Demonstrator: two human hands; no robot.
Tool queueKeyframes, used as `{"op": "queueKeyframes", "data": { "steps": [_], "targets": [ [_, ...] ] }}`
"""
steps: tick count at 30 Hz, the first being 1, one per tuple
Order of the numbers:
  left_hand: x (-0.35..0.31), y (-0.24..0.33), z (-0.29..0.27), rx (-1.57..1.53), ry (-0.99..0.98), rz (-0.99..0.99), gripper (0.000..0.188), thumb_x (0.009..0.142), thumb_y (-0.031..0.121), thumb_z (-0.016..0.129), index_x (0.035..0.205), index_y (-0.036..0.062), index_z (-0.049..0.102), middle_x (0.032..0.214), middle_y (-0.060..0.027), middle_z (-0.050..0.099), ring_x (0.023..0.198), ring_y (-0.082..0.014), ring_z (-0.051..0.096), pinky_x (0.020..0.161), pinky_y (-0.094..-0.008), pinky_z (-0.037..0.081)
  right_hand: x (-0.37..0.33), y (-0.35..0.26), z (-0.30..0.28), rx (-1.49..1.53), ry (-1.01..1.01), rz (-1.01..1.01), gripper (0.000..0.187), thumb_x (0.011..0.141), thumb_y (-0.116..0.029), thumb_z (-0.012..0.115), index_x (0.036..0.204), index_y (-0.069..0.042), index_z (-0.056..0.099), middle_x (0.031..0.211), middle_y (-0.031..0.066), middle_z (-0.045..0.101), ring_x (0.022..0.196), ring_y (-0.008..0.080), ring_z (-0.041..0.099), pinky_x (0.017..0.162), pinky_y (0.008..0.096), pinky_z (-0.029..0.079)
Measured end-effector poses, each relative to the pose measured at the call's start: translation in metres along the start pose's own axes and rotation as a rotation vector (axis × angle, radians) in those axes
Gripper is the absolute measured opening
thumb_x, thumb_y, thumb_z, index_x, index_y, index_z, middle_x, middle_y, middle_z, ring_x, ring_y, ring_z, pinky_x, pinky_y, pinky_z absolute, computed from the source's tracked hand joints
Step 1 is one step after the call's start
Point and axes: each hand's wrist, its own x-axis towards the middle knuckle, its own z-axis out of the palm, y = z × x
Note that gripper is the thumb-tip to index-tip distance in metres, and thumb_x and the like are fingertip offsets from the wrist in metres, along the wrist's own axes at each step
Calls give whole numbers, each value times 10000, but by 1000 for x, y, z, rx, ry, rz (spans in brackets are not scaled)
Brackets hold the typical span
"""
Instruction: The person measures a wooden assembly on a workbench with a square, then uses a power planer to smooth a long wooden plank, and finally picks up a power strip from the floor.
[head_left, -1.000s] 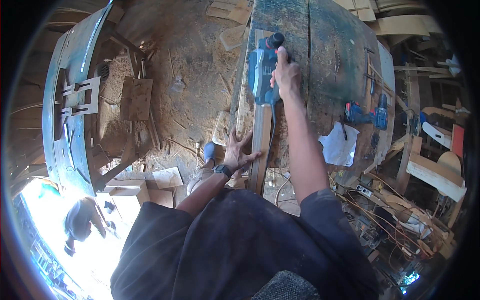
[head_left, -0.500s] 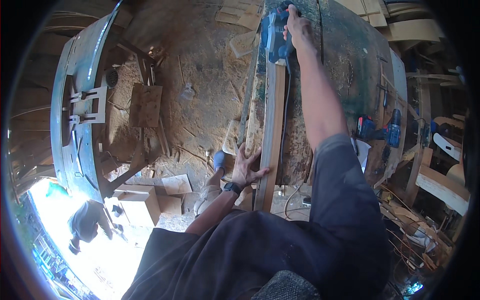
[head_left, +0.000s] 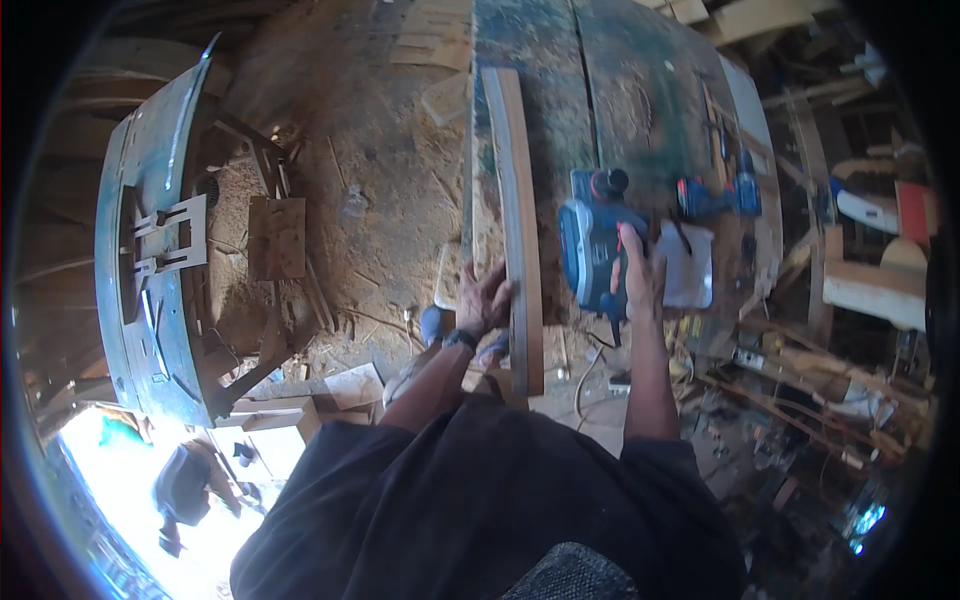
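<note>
A long wooden plank (head_left: 517,200) lies lengthwise along the left edge of the workbench, its near end sticking out toward me. My left hand (head_left: 486,300) is at the plank's left side near that end, bent fingers against it. To the right of the plank, my right hand (head_left: 642,275) is closed around the handle of a blue and black electric hand planer (head_left: 590,250). The planer is over the near part of the bench, apart from the plank; whether it rests there is unclear. Part of its handle is hidden by my fingers.
The worn green workbench (head_left: 545,130) also bears a white sheet (head_left: 690,275) and cordless drills (head_left: 705,198). Wood scraps (head_left: 870,300) crowd the right. Across the sawdust-strewn floor (head_left: 370,130), another bench (head_left: 165,120) stands left. A person (head_left: 185,485) is at the bright lower left.
My right hand has brought the planer from the plank's far end back toward me and to its right. My left hand's fingers were spread over the plank and are now drawn in at its side.
</note>
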Motion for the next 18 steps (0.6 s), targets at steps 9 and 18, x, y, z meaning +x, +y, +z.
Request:
{"op": "queueKeyframes", "data": {
  "steps": [9,18],
  "targets": [
    [25,-5,-2,234,109,70,724,820,608,661,1434,278,470,1505,-227,274,1413,-444,255,1113,-617,249,-226,103,-55,-47,149,282,486,960,-439,568,1071,22,674,555,-1,499,441,86,474,427,261,373],
    [169,35,-43,726,-76,462,847,868,551,634,1553,189,292,1637,-77,185,1512,-311,132,1150,-631,203,-338,159,-41,-36,60,335,548,890,-487,611,1092,22,645,743,74,653,673,159,629,633,316,486]
  ]
}}
